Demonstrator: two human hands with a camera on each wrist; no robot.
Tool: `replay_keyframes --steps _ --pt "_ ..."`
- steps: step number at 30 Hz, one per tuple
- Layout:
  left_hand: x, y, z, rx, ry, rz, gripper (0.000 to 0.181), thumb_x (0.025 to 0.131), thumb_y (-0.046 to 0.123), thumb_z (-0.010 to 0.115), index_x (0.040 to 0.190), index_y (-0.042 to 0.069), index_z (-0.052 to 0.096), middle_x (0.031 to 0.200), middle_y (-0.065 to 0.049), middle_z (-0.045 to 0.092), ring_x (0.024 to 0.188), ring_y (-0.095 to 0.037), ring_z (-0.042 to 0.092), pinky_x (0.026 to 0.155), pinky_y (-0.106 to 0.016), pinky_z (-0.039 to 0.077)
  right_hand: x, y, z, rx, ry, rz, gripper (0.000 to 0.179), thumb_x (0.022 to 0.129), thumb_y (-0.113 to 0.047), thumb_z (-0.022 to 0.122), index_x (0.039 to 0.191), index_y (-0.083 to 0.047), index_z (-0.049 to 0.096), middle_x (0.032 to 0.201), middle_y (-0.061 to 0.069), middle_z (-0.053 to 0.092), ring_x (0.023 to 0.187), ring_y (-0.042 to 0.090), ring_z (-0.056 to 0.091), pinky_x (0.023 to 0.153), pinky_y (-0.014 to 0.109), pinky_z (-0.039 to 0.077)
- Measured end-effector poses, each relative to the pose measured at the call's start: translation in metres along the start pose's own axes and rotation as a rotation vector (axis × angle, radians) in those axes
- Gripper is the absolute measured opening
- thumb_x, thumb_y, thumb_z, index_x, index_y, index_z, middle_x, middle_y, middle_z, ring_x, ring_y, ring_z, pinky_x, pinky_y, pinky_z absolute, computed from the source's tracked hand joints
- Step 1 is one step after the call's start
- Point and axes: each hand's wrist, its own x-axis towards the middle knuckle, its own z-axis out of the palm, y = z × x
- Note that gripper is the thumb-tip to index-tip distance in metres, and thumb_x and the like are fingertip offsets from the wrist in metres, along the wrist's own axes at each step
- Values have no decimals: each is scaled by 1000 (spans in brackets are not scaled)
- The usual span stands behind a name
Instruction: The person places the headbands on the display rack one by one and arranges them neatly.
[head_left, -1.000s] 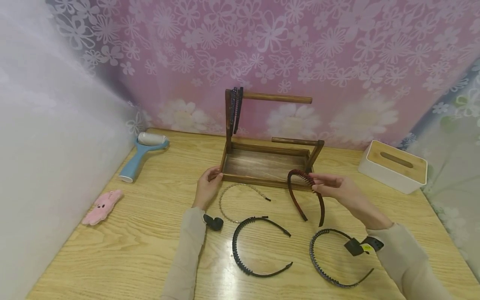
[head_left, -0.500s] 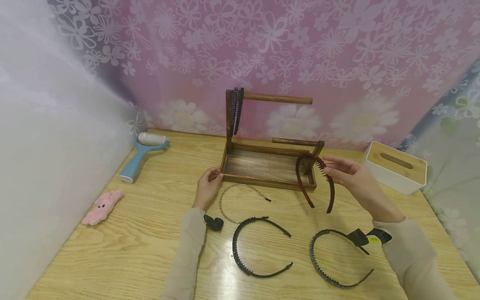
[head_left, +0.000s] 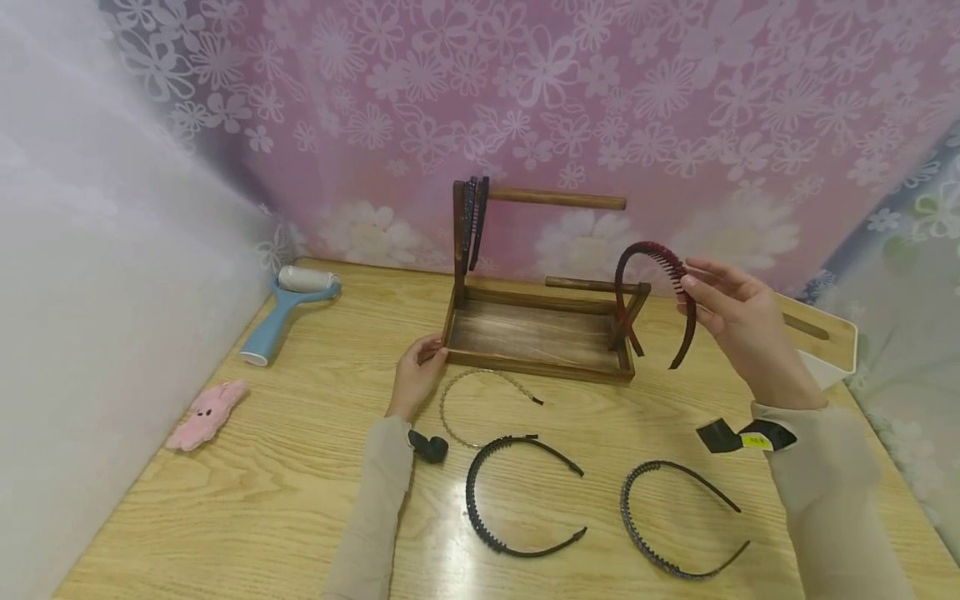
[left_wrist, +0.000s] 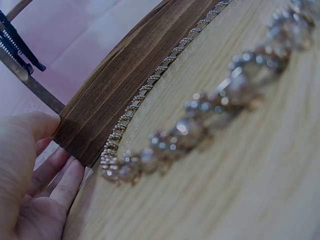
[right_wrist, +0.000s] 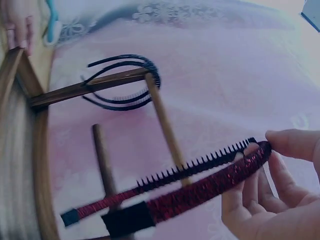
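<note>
My right hand (head_left: 750, 325) pinches a dark red glittery headband (head_left: 651, 247) with comb teeth inside, between thumb and fingers. It hangs in the air, its ends downward, near the short lower bar of a wooden stand (head_left: 540, 366). In the right wrist view, the headband (right_wrist: 200, 195) appears in front of that bar. My left hand (head_left: 414, 375) holds the front left corner of the stand's tray, thumb on one side and fingers underneath. Dark headbands (head_left: 471, 221) hang at the left end of the upper bar. A beaded headband (left_wrist: 182, 127) lies close to my left hand.
On the table, a black headband (head_left: 472, 504) lies in front and a grey-black toothed one (head_left: 628, 521) at the right. A blue lint roller (head_left: 273, 317) and pink plush toy (head_left: 206, 414) lie left. A tissue box (head_left: 840, 342) stands right, partly behind my right hand.
My right hand has raised the red headband and carried it rightward, from the tray's front edge to the lower bar's height. My left hand stays at the tray corner.
</note>
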Motion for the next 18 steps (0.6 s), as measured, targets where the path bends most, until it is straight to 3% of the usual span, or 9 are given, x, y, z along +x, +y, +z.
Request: replay_keyframes --steps 1,7,13,18 --pt "-2 5 -1 -4 -6 -4 37 97 7 59 131 -8 54 126 -29 57 119 -40 56 107 -47 46 2 -2 2 24 11 -18 26 96 -1 56 119 -11 66 108 -1 64 92 10 63 79 19 57" --pt "-2 4 -1 -5 -8 -10 37 97 8 59 131 -7 55 126 -28 57 120 -40 55 108 -46 46 18 -13 14 95 104 -77 25 93 -1 61 117 -6 63 110 3 61 93 13 61 78 21 57" --pt "-1 4 -1 -4 -3 -13 37 97 8 59 130 -7 55 126 -28 57 120 -39 55 108 -45 46 45 -12 23 141 209 -115 22 87 -2 69 108 -5 64 101 2 61 88 13 58 73 21 55" --pt "-1 5 -1 -1 -3 -11 37 97 7 58 130 -8 55 126 -28 57 120 -40 56 107 -46 46 70 -1 29 76 265 -136 17 86 -2 70 101 -8 65 100 1 59 90 12 58 72 19 54"
